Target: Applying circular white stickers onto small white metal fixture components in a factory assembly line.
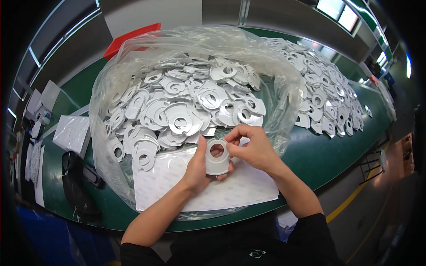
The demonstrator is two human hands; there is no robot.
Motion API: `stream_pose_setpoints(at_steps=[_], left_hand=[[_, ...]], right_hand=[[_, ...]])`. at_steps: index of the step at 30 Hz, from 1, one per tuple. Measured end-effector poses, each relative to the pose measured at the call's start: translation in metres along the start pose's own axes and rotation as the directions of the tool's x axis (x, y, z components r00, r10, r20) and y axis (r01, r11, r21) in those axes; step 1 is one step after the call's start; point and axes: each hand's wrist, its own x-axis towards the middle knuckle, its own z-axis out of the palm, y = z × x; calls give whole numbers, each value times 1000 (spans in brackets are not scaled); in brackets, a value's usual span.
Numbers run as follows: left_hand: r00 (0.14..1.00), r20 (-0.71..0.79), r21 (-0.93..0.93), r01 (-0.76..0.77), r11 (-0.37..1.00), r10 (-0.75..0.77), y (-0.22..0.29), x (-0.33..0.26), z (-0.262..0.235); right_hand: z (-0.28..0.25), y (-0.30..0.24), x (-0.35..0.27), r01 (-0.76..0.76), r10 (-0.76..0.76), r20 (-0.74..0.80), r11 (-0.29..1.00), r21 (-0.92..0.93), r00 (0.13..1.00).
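A green table (306, 166) is covered in its middle by a large, opened bag of clear plastic (286, 106). To the right, a wide heap of pale grey plates (326, 86) is spread directly on the surface. To the left, a white packet (72, 134), a black pouch (77, 190) and a small dark case (92, 176) are placed near one another.

Heaped matching parts (178, 111), green workbench (317, 166) and yellow floor line (348, 202) show a workshop.

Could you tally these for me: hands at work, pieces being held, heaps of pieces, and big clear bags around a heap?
Left hand and right hand: 2
Held grey piece: 1
Bagged heap and loose heap: 2
Clear bag: 1
Total: 6
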Motion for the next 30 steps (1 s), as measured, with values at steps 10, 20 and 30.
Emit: stream_pose_setpoints(at_steps=[10,20,30], left_hand=[[998,-26,15,-60,998,60,-2,-1,3],[995,-40,83,-83,993,86,-4,-1,1],[990,-52,109,-125,986,131,-7,0,1]], right_hand=[[5,1,0,13,-12,-21,997,70,1000],[6,-1,-1,-28,28,-4,992,122,1000],[7,4,0,22,-23,4,986,163,1000]])
